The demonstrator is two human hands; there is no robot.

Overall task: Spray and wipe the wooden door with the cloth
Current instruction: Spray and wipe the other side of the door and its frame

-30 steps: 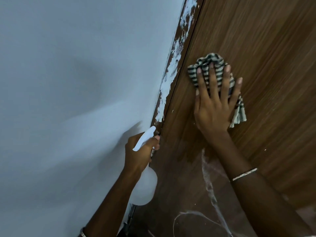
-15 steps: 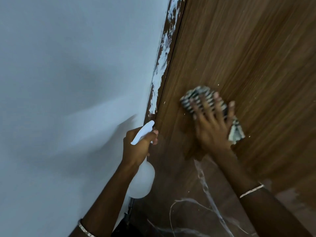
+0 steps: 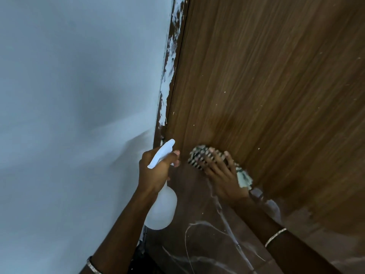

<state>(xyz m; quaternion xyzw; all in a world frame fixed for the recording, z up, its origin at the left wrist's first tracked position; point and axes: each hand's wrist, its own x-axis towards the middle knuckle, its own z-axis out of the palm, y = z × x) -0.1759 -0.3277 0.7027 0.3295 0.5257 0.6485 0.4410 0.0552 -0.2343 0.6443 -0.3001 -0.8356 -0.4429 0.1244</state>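
Observation:
The wooden door fills the right half of the view, brown with vertical grain and small white specks. My right hand presses a green-and-white striped cloth flat against the door with spread fingers; part of the cloth sticks out to the right of the hand. My left hand grips a white spray bottle by its neck, the nozzle tilted up toward the door's left edge, a finger at the trigger.
A pale blue-grey wall covers the left half. The door frame edge between wall and door is smeared with white paint. White streaks run down the darker lower door below my right hand.
My right hand has slid the cloth down the door and to the left, ending close beside the spray bottle. The left hand has kept its hold on the bottle.

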